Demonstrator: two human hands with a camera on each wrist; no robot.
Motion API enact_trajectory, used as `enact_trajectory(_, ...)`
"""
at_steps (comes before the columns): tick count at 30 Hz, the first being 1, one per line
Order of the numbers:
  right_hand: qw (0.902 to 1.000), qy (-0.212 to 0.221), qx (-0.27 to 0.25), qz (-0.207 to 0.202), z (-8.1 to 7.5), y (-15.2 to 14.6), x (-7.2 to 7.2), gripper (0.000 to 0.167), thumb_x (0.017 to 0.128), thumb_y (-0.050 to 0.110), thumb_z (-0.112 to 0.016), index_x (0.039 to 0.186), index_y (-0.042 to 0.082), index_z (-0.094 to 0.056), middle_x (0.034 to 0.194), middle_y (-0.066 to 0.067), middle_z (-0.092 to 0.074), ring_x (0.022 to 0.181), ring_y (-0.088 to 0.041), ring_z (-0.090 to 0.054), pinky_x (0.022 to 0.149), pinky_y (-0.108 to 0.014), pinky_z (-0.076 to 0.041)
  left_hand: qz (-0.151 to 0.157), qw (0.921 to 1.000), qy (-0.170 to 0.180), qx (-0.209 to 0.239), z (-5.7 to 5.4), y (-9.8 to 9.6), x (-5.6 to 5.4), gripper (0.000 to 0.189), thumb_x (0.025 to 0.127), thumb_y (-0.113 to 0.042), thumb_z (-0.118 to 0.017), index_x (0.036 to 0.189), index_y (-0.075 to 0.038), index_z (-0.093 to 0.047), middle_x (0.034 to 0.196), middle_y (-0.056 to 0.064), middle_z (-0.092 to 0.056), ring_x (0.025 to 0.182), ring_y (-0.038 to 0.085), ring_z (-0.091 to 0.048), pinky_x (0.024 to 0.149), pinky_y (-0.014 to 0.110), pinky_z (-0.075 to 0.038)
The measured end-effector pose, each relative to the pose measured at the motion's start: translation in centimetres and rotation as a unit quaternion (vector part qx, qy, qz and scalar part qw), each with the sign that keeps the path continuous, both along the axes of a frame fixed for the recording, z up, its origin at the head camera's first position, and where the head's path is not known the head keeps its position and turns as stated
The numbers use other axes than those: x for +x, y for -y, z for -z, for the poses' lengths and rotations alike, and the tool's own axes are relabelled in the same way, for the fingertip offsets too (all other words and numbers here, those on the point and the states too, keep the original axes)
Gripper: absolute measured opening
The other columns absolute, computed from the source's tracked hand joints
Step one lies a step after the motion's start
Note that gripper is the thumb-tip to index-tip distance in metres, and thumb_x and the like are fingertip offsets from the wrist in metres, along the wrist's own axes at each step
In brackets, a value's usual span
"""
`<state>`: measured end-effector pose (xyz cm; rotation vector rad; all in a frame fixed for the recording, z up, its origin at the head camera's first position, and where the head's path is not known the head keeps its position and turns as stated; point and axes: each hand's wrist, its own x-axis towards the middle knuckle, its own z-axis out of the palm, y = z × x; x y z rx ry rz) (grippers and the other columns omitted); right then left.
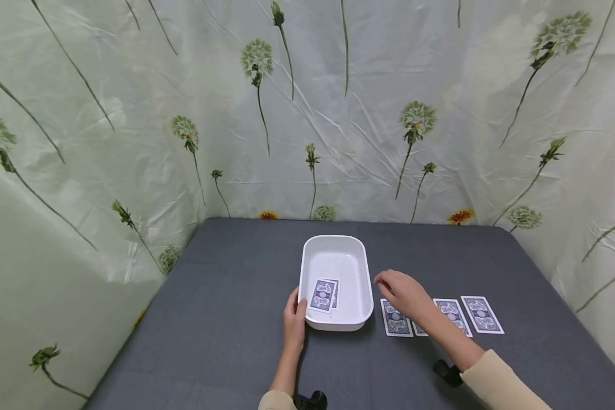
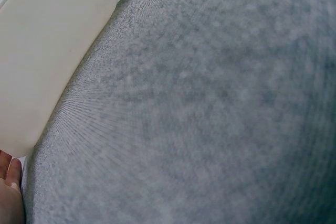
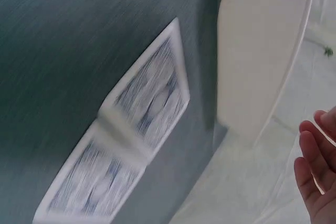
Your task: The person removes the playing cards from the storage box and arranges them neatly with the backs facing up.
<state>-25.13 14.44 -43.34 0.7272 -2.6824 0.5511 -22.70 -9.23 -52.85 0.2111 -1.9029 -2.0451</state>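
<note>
A white plastic tub (image 1: pixel 340 327) stands on the table, with two blue-backed playing cards (image 1: pixel 320 296) overlapping inside near its front left. My left hand (image 1: pixel 294 322) grips the tub's left side by the front corner, thumb at the rim. In the left wrist view, fingertips of that hand show low beside the tub wall (image 2: pixel 52 56). Just off the tub's right side hovers my right hand (image 1: pixel 402 289), its fingers loosely bent around nothing. Beneath and beside the right forearm lie several face-down playing cards (image 1: pixel 396 320) in a row, one partly hidden by the arm.
A dark grey cloth covers the table (image 1: pixel 225 319). Behind and to the left hangs a pale curtain (image 1: pixel 338 142) printed with dandelions. The rightmost card (image 1: pixel 482 315) of the row lies beyond the right forearm. Black wrist cameras (image 1: pixel 447 373) sit under both wrists.
</note>
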Motion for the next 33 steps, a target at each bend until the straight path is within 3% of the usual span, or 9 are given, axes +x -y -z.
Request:
enact_trajectory(5, 0.9989, -0.028, -0.006, -0.038, 1.0, 3.8, -0.4, 0.008, 0.080, 0.006, -0.061, 0.086, 0.009, -0.065, 0.077, 0.000, -0.063, 0.065, -0.010, -0.051, 0.061, -0.026, -0.044, 0.005, 0.9999, 0.011, 0.011, -0.5, 0.0, 0.1, 0.038, 0.088, -0.001, -0.046, 0.126, 0.005, -0.048, 0.128, 0.023, -0.051, 0.118, 0.029, -0.046, 0.088, 0.010, -0.035)
enact_trajectory(9, 0.9981, -0.027, 0.008, -0.055, 1.9, 6.1, -0.8, 0.012, 0.079, 0.008, -0.061, 0.090, 0.009, -0.064, 0.081, -0.001, -0.064, 0.073, -0.016, -0.059, 0.067, -0.031, -0.047, 0.009, 0.9999, 0.006, 0.007, -1.8, -0.1, 0.7, 0.038, 0.087, 0.000, -0.046, 0.124, 0.008, -0.048, 0.127, 0.026, -0.050, 0.117, 0.033, -0.046, 0.088, 0.012, -0.037)
enact_trajectory(14, 0.9982, 0.013, 0.029, -0.051, 2.6, 8.3, -1.4, 0.022, 0.079, 0.012, -0.063, 0.099, 0.006, -0.064, 0.095, -0.007, -0.064, 0.086, -0.025, -0.061, 0.072, -0.039, -0.048, 0.009, 0.9999, 0.004, -0.004, -2.8, -0.3, 1.3, 0.038, 0.088, -0.003, -0.046, 0.125, 0.005, -0.049, 0.125, 0.024, -0.052, 0.114, 0.030, -0.049, 0.086, 0.014, -0.039)
enact_trajectory(18, 0.9960, 0.044, 0.063, -0.045, 3.2, 9.5, -2.0, 0.030, 0.079, 0.017, -0.064, 0.106, 0.004, -0.062, 0.104, -0.011, -0.063, 0.093, -0.028, -0.060, 0.074, -0.041, -0.048, 0.008, 0.9998, 0.011, -0.015, -2.5, -0.1, 1.1, 0.038, 0.088, -0.003, -0.045, 0.125, 0.006, -0.048, 0.127, 0.025, -0.051, 0.116, 0.032, -0.048, 0.088, 0.017, -0.039)
enact_trajectory(24, 0.9869, 0.120, 0.104, -0.030, 4.0, 10.7, -2.7, 0.050, 0.079, 0.030, -0.067, 0.119, 0.002, -0.056, 0.120, -0.014, -0.057, 0.108, -0.029, -0.055, 0.085, -0.043, -0.045, 0.012, 0.9996, 0.010, -0.023, -2.2, -0.1, 0.9, 0.039, 0.089, -0.004, -0.045, 0.126, 0.006, -0.047, 0.128, 0.025, -0.050, 0.118, 0.033, -0.047, 0.088, 0.015, -0.039)
enact_trajectory(28, 0.9786, 0.168, 0.118, -0.021, 4.4, 11.1, -2.9, 0.066, 0.076, 0.040, -0.068, 0.126, 0.003, -0.050, 0.130, -0.016, -0.050, 0.118, -0.031, -0.049, 0.093, -0.044, -0.041, 0.011, 0.9994, 0.017, -0.027, -3.0, -0.2, 1.3, 0.039, 0.088, -0.003, -0.045, 0.125, 0.008, -0.047, 0.127, 0.026, -0.050, 0.117, 0.033, -0.047, 0.088, 0.015, -0.039)
enact_trajectory(33, 0.9759, 0.178, 0.125, -0.015, 4.9, 11.3, -3.2, 0.075, 0.072, 0.046, -0.070, 0.129, 0.002, -0.048, 0.133, -0.017, -0.047, 0.120, -0.032, -0.047, 0.094, -0.044, -0.041, 0.009, 0.9991, 0.027, -0.032, -3.3, -0.2, 1.4, 0.038, 0.089, -0.004, -0.044, 0.125, 0.007, -0.047, 0.126, 0.025, -0.051, 0.115, 0.031, -0.048, 0.087, 0.016, -0.039)
